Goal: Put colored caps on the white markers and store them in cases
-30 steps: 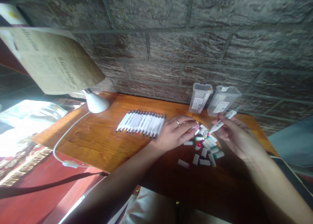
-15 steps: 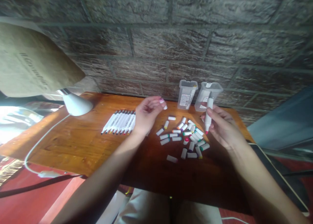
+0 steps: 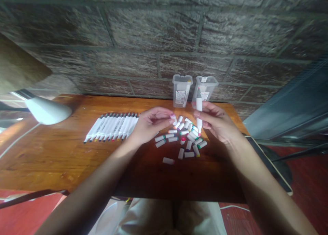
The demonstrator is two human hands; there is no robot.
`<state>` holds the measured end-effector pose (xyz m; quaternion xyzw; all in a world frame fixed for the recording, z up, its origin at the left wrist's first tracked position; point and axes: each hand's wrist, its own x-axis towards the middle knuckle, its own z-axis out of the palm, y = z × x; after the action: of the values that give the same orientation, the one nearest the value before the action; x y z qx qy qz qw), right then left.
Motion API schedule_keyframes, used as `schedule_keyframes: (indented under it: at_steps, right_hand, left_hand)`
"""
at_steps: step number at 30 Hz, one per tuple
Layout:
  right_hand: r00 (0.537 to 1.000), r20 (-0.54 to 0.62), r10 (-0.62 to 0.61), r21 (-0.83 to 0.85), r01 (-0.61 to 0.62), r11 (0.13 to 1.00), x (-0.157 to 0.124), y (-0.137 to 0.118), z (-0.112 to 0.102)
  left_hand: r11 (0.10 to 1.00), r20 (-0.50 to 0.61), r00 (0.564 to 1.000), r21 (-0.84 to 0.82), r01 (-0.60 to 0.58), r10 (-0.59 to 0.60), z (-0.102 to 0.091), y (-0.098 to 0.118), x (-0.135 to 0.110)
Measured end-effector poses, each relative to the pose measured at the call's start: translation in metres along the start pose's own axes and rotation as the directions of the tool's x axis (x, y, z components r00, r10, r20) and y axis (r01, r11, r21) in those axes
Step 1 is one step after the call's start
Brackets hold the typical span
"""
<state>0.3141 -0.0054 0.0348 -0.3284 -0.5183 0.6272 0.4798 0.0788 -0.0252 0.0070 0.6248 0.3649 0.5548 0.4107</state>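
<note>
Between the fingers of my left hand (image 3: 151,123) is a small white marker cap (image 3: 174,119) with a pinkish-purple end. My right hand (image 3: 217,120) grips a white marker (image 3: 199,108), held nearly upright, its red nib up and a pink-red tip at the bottom. Below and between both hands lies a scatter of loose marker caps (image 3: 189,154) with coloured ends, one with a red end (image 3: 182,140) standing out. Left of my left hand, a row of capless white markers (image 3: 110,127) lies side by side, partly covered by that hand.
Two clear plastic boxes (image 3: 180,91) with labels stand against the stone wall (image 3: 128,60). A lamp with a white base (image 3: 48,108) occupies the left of the wooden table (image 3: 64,159). At the right edge lies a dark flat tablet-like object (image 3: 269,163).
The camera view has shifted to the right. My right hand has brought the marker closer to my left hand and turned it more upright, its red nib now showing at the top.
</note>
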Motion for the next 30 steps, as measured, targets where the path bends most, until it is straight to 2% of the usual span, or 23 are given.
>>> schedule_keyframes:
  at_steps: [5,7,9,11,13,16,19,25,27,30]
  right_hand:
    - [0.995,-0.093,-0.039,-0.004,0.038,0.999,0.003,-0.006,-0.011]
    - [0.992,-0.118,-0.042,-0.010,0.042,0.999,0.003,-0.008,-0.013]
    - [0.989,-0.144,-0.039,-0.014,0.037,0.999,0.003,-0.009,-0.012]
    - [0.990,-0.141,-0.028,-0.011,0.027,1.000,0.003,-0.008,-0.010]
    - [0.992,-0.125,-0.020,0.001,0.020,1.000,0.003,-0.006,-0.009]
    - [0.993,-0.119,-0.016,-0.001,0.016,1.000,0.004,-0.004,-0.009]
    - [0.992,-0.122,-0.018,-0.027,0.015,1.000,0.004,-0.002,-0.010]
    - [0.996,-0.087,-0.034,-0.025,0.031,0.999,0.004,-0.001,-0.008]
    - [0.996,-0.088,-0.028,-0.013,0.027,1.000,0.004,-0.001,-0.008]
    - [0.993,-0.116,-0.013,-0.003,0.013,1.000,0.005,-0.003,-0.008]
  left_hand:
    - [0.996,0.067,0.996,0.051,-0.069,0.066,0.003,-0.001,-0.004]
    - [0.994,0.126,0.990,0.077,-0.073,0.063,0.001,0.001,-0.005]
    - [0.991,0.234,0.972,0.117,-0.062,0.033,-0.002,0.005,-0.007]
    - [0.986,0.390,0.921,0.157,-0.063,-0.003,-0.006,0.010,-0.008]
    - [0.978,0.539,0.842,0.193,-0.083,-0.035,-0.007,0.014,-0.008]
    - [0.956,0.650,0.754,0.269,-0.114,-0.093,-0.007,0.017,-0.007]
    - [0.921,0.680,0.715,0.365,-0.137,-0.163,-0.005,0.015,-0.006]
    - [0.885,0.685,0.696,0.437,-0.159,-0.213,-0.005,0.011,-0.006]
    - [0.894,0.688,0.698,0.419,-0.159,-0.198,-0.007,0.014,-0.005]
    - [0.895,0.651,0.734,0.425,-0.138,-0.196,-0.014,0.021,-0.005]
